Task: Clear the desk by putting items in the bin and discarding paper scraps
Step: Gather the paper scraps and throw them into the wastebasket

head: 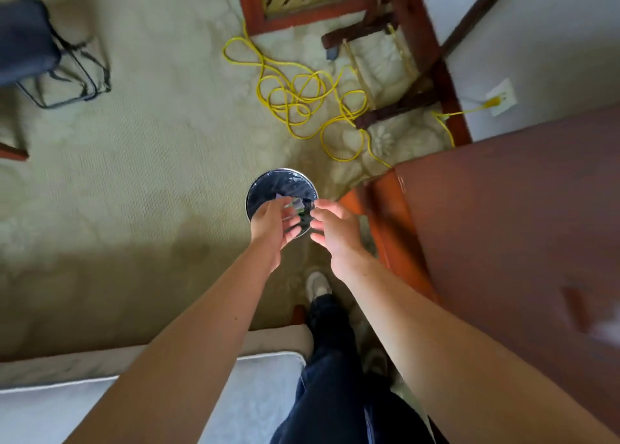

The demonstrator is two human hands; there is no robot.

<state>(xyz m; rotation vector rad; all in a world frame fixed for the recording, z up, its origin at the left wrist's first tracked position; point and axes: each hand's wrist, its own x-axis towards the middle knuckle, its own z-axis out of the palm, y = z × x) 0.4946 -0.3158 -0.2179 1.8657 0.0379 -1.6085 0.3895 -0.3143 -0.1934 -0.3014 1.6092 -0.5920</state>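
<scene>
Head view: a round, dark-lined bin (268, 187) stood on the carpet (151, 175) beside the desk (503, 225), paper scraps (297, 205) inside. Left hand (271, 224) and right hand (335, 227) hovered above, each grip spread; blur obscured the scraps' outlines.

Pale patterned carpet (151, 175) carries everything: the round, dark-lined bin (265, 192) stands at centre, a tangled yellow cord (292, 98) sprawls at one o'clock beside a wooden chair (396, 108) — a dark folding seat (23, 41) at ten o'clock.
</scene>
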